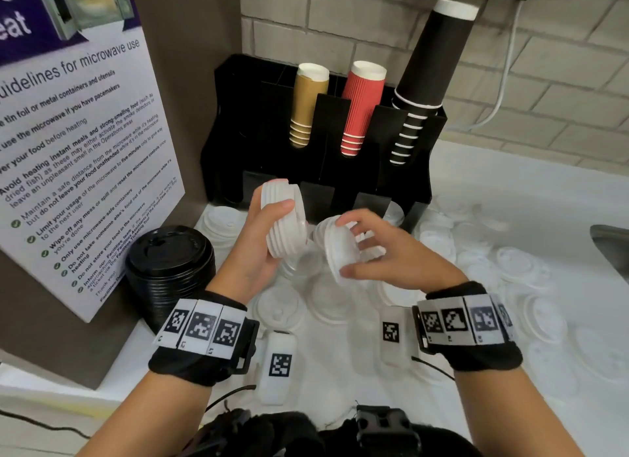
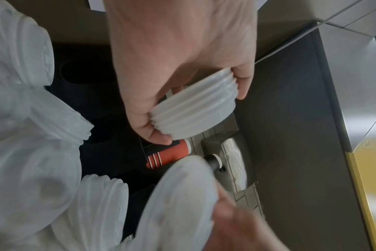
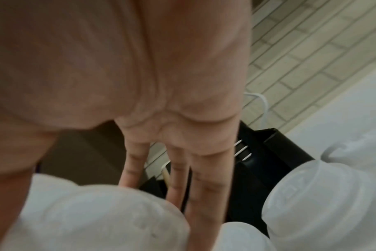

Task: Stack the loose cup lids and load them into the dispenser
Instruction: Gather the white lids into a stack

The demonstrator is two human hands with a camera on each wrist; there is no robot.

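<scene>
**Inspector:** Start with the largest items.

**Assistant:** The counter point(image 1: 510, 191) runs from near to far. At its far side stands the black dispenser point(image 1: 265, 123), with gold, red and black cups point(image 1: 360, 106) in its upper slots. A stack of black lids point(image 1: 170, 269) sits at near left, beside the notice point(image 1: 78, 143).

**Inspector:** The loose lids?

**Assistant:** Many white lids point(image 1: 520, 269) lie scattered flat over the right and middle of the counter, and more lie between the wrists. None of those is gathered.

**Inspector:** The hands?

**Assistant:** The left hand point(image 1: 258, 249) grasps a nested stack point(image 1: 286, 222) of white lids, thumb on one side and fingers on the other, held above the counter just in front of the dispenser. The right hand point(image 1: 381, 252) holds a smaller stack point(image 1: 340, 249) by its edges, just right of the first stack; the two stand slightly apart. The right wrist view is too blurred to add detail.

**Inspector:** Progress?

**Assistant:** My judgement: early to middle. Two partial stacks exist and look about to be joined. The lower lid slots appear dark, but I cannot tell what they hold. Most lids remain to be collected, and loading has not begun as far as shown.
</scene>
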